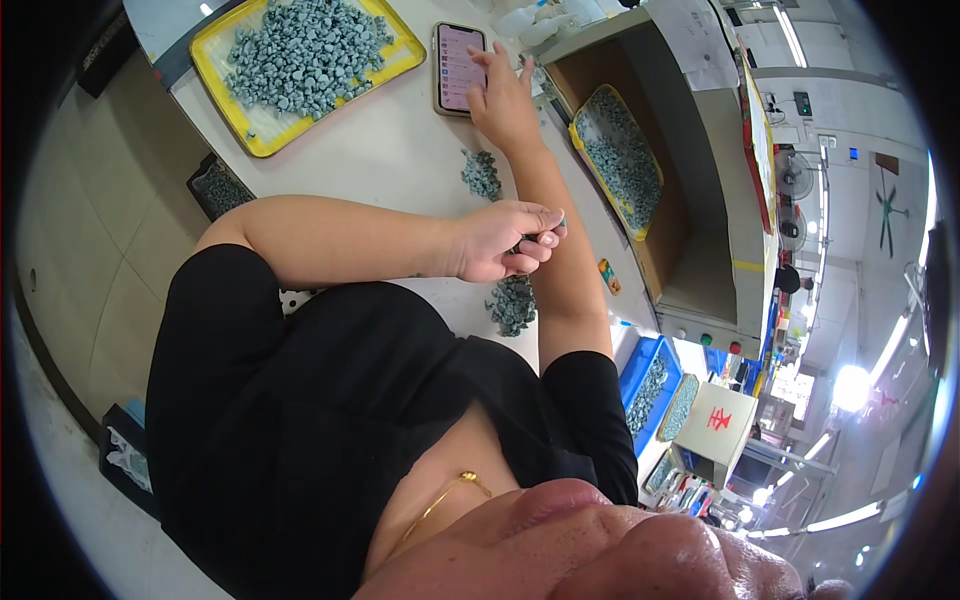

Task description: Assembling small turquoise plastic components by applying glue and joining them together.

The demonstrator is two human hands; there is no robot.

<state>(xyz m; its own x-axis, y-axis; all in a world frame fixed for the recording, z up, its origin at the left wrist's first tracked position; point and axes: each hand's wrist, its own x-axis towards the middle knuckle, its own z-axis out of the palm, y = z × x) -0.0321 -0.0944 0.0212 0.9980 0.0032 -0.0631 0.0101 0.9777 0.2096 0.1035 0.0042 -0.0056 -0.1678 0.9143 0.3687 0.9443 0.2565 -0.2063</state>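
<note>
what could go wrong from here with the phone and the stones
The right hand is at the smartphone, so attention may drift from the stones. Its forearm looks close to the small stone pile nearest the body and might scatter it. The yellow tray sits near the table edge; a bump could spill stones.

To my right, a fan (793, 176) and ceiling tubes (848, 520) overlook a white box (738, 412) near a blue bin (643, 362); to my left, tiled floor (95, 240).
</note>
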